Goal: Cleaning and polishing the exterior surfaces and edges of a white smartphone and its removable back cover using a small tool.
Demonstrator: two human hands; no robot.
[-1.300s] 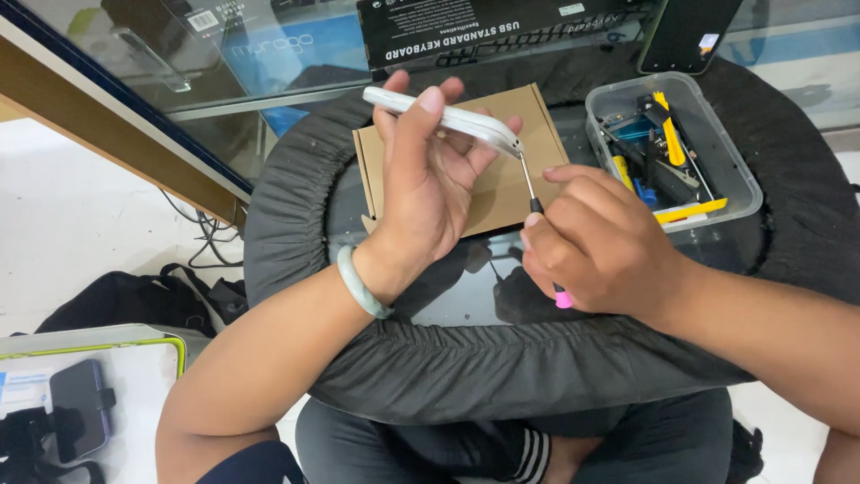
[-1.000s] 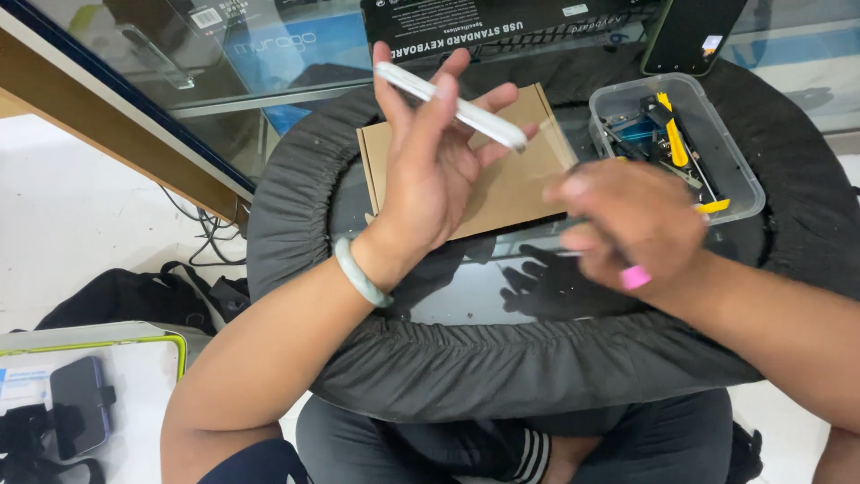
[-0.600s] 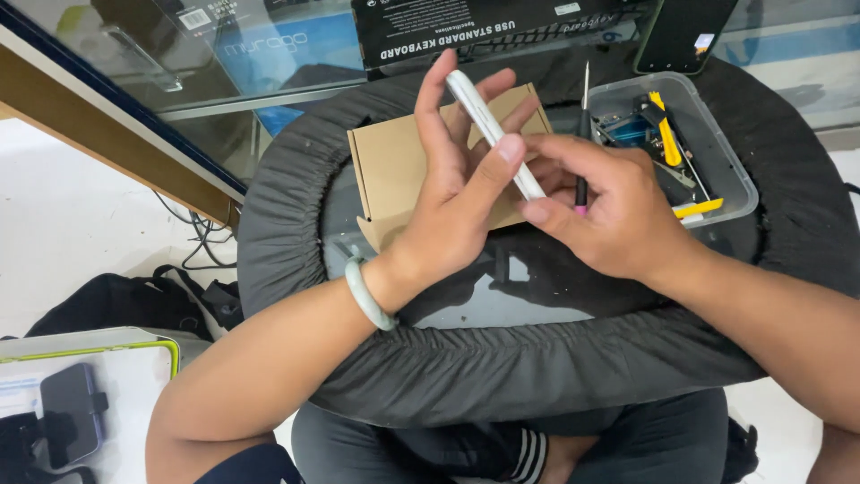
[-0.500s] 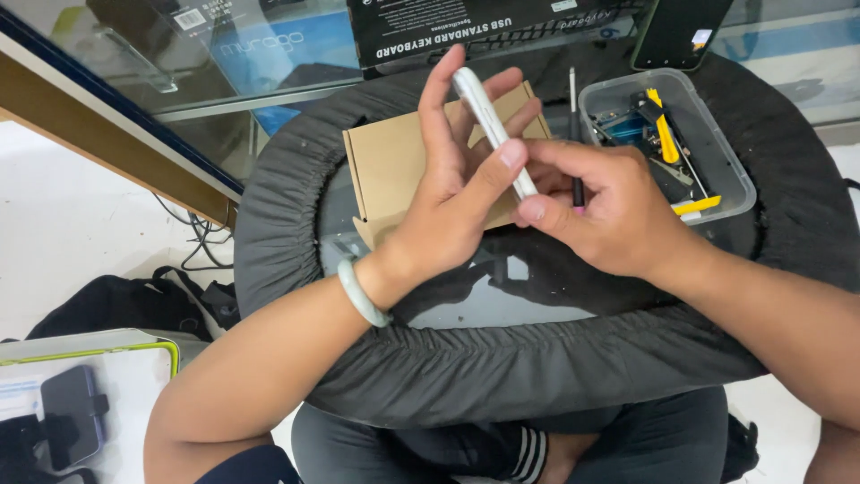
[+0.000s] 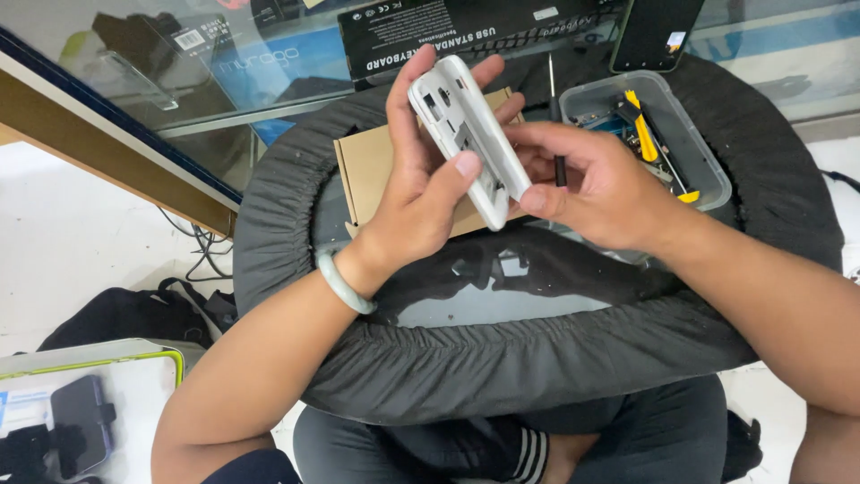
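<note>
My left hand (image 5: 421, 193) wraps closed around the white phone shell (image 5: 468, 134), tilted above the brown cardboard box (image 5: 363, 170), while my right hand (image 5: 596, 184) pinches its lower edge and grips a black-handled screwdriver (image 5: 555, 134), the clear tool tray (image 5: 690, 143) just beyond.

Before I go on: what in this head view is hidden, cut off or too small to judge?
- White device: far face is turned away; left hand covers its lower edge.
- Screwdriver: the right hand wraps its handle; the tip is too thin to read.
- Clear plastic tray: tools inside overlap, small parts indistinct.
- Cardboard box: mostly behind the left hand.
- Black phone: cut by the top edge.
</note>
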